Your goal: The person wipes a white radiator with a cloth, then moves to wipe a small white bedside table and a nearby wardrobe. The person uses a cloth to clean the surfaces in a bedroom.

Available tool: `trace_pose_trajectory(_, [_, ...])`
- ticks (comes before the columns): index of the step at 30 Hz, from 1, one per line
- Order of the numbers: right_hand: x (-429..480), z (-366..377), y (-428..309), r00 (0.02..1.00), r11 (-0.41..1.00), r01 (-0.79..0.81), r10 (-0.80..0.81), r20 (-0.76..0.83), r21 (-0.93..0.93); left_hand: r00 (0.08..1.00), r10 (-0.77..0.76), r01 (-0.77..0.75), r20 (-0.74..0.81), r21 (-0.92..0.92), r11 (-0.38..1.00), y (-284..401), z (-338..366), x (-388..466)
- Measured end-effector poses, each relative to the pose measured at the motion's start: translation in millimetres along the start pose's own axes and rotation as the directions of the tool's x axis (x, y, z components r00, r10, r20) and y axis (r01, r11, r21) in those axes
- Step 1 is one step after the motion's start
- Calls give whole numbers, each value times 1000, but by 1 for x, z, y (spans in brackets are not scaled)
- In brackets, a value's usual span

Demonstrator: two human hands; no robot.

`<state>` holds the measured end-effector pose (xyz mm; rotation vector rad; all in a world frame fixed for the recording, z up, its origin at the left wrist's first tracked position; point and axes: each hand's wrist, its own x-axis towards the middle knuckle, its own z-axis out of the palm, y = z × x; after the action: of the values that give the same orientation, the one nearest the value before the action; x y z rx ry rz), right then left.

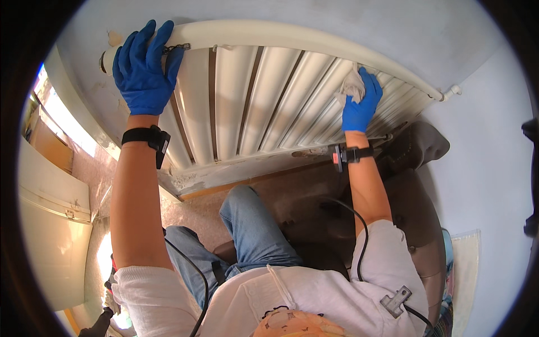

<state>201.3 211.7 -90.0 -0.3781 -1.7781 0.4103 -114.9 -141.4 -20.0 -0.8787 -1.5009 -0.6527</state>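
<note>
A cream-painted tubular radiator [236, 101] runs along the wall in front of me, its thick top pipe [252, 33] bowed by the lens. My left hand [145, 76], in a blue glove, lies over the left end of that pipe with its fingers extended. Beside its thumb is a small dark, patterned strip [182, 47], partly hidden by the hand. My right hand [363, 103], gloved in the same blue, holds a crumpled pale cloth [353, 86] against the radiator's tubes just below the top pipe, towards the right. The fingertips are partly hidden.
Brown padded leather seating [421, 210] stands beneath my right arm, against the right wall. A valve [454, 90] joins the radiator's right end. Paint flakes off the wall below the radiator [185, 180]. At left stands a cream cabinet [54, 236]. Black cables [202, 278] hang along both arms.
</note>
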Motion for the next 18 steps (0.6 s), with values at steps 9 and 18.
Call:
trace_pose_trajectory(9, [-111, 63, 25, 969, 956, -248, 247, 24, 157, 1000, 20, -20, 0, 31, 999, 5, -6, 3])
trace_pose_trajectory(18, [-113, 5, 40, 930, 928, -365, 360, 77, 71, 999, 34, -37, 39, 81, 996, 5, -10, 4])
